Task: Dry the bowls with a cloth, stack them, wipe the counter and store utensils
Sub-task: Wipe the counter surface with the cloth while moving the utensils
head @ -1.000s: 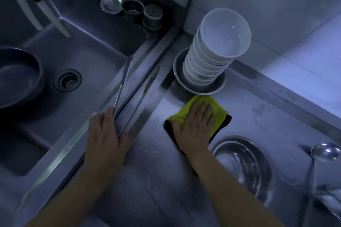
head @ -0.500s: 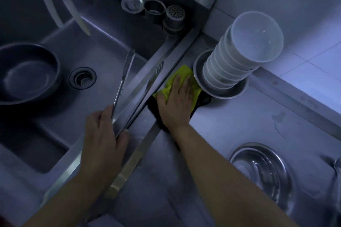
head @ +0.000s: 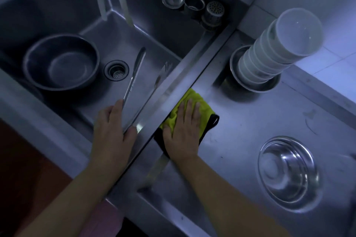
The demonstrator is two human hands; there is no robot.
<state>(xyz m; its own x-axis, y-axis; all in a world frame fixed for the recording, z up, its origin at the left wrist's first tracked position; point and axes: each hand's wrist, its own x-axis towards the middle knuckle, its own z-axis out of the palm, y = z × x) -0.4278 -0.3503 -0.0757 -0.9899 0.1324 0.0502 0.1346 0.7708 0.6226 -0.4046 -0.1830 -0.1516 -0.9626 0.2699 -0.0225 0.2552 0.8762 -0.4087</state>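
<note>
Yellow cloth point(head: 192, 100) with black backing, pressed flat on the steel counter point(head: 250, 121) right against the raised sink edge, near 6 o'clock of the frame centre. Right hand point(head: 183, 127) on top of it, fingers straight and spread, not curled around anything. Better to keep the palm low and even, to push along the edge in long strokes, and to stay away from the bowls.

Left hand point(head: 112, 127) at 9 o'clock of the cloth, gripping metal tongs point(head: 134, 81) between thumb and fingers, arms of the tongs spread over the sink point(head: 158, 32).

At 1 o'clock, tall stack of white bowls point(head: 269, 57), smooth and glossy, leaning in a shallow steel dish; probably easy to tip over. At 4 o'clock, shiny steel bowl point(head: 289, 173), apparently upside down. In the basin, deep matte steel bowl point(head: 61, 61) and round drain point(head: 116, 70). At 12 o'clock, two knives point(head: 123, 0) and small strainers point(head: 212, 12).
</note>
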